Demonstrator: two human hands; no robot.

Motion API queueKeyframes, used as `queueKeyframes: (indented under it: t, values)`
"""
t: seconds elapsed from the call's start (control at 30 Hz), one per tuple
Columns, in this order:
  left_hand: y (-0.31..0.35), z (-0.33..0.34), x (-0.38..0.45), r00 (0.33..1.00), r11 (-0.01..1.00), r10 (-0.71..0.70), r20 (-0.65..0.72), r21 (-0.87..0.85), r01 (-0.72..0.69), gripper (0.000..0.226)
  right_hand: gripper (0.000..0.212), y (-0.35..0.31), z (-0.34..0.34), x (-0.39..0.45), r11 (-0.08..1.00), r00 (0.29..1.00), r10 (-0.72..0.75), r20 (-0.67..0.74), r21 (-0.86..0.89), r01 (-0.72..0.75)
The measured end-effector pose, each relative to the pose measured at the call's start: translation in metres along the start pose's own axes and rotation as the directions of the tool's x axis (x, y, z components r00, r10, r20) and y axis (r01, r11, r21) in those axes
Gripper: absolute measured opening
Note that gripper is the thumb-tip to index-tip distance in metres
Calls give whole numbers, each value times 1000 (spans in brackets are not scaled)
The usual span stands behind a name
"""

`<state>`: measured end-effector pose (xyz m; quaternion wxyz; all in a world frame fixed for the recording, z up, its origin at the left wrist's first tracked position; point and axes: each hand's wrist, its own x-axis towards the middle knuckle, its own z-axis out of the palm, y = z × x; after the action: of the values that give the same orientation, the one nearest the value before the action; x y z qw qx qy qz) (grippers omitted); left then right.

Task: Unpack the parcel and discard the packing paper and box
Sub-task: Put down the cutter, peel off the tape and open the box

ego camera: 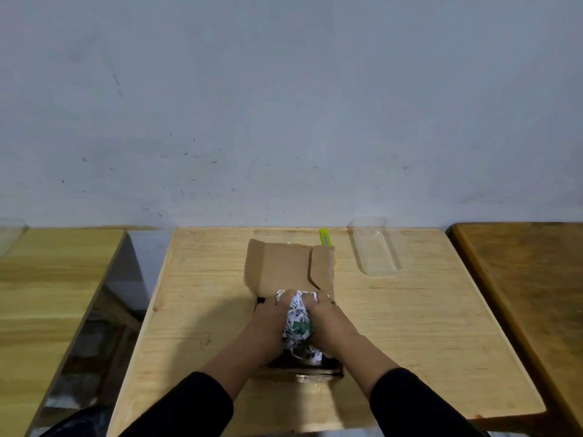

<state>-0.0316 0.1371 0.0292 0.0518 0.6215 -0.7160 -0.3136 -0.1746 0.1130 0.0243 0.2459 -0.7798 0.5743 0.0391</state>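
Grey wall (284,105) backs a wooden worktop (410,326). At its middle sits the box (284,269), flaps raised. Both hands, left (268,320) and right (328,320), press from either side with fingers curled round a wad of shredded paper (298,323) over the box. A yellow cutter (324,237) and clear tray (375,247) lie behind.

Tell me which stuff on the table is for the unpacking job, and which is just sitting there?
For the job:
- cardboard box, flaps open
- shredded packing paper, gripped by left hand and right hand

Just lying about:
- clear plastic tray
- yellow-green cutter, behind the box
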Motion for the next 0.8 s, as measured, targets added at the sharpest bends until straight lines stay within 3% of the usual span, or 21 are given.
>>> queueKeyframes:
  t: [0.2, 0.43, 0.8]
  values:
    - [14, -31, 0, 999, 999, 39, 2, 34, -39, 100, 77, -20, -47, -20, 999, 1000, 23, -16, 38, -22]
    - [56, -66, -5, 982, 982, 186, -22, 32, -185, 93, 85, -16, -91, -47, 997, 988, 70, -140, 33, -66]
    - [131, -15, 42, 949, 947, 317, 4, -49, -316, 97, 89, 83, -124, -85, 985, 969, 150, -196, 114, -130]
